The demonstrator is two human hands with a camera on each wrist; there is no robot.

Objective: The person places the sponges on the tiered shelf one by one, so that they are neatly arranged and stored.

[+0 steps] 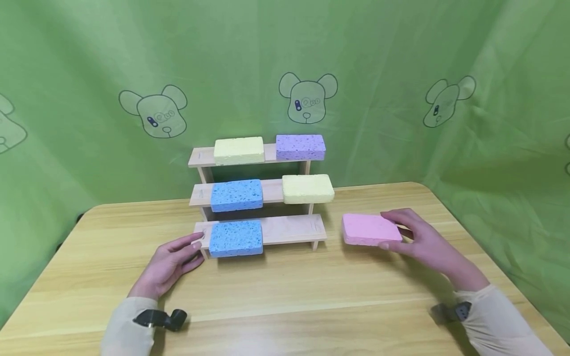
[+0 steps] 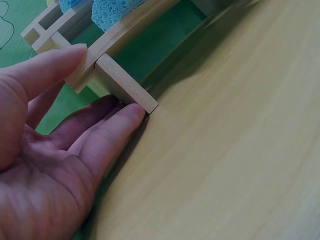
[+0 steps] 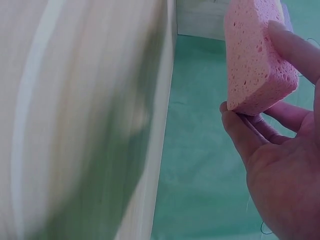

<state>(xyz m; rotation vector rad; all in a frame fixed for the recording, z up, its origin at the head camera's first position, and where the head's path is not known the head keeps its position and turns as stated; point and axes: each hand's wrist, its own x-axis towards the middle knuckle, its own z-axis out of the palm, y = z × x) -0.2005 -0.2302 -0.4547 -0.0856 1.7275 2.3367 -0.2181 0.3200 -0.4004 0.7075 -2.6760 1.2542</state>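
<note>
My right hand [image 1: 420, 240] pinches a pink sponge [image 1: 369, 229] by its right end, just to the right of a three-tier wooden rack [image 1: 294, 229]. In the right wrist view the pink sponge [image 3: 250, 60] is raised off the tabletop, between thumb and fingers. The left hand [image 1: 171, 262] grips the left end of the rack's lowest shelf. Up close in the left wrist view, its thumb lies against the shelf's end and its fingers against the wooden leg [image 2: 127, 82]. A blue sponge [image 1: 236, 238] lies on the lowest shelf beside that hand, with bare board to its right.
Another blue sponge [image 1: 237, 195] and a yellow sponge [image 1: 307, 189] lie on the middle shelf. On the top shelf sit a yellow sponge [image 1: 239, 150] and a purple sponge [image 1: 300, 147]. A green curtain [image 1: 369, 59] hangs behind the wooden table [image 1: 267, 306].
</note>
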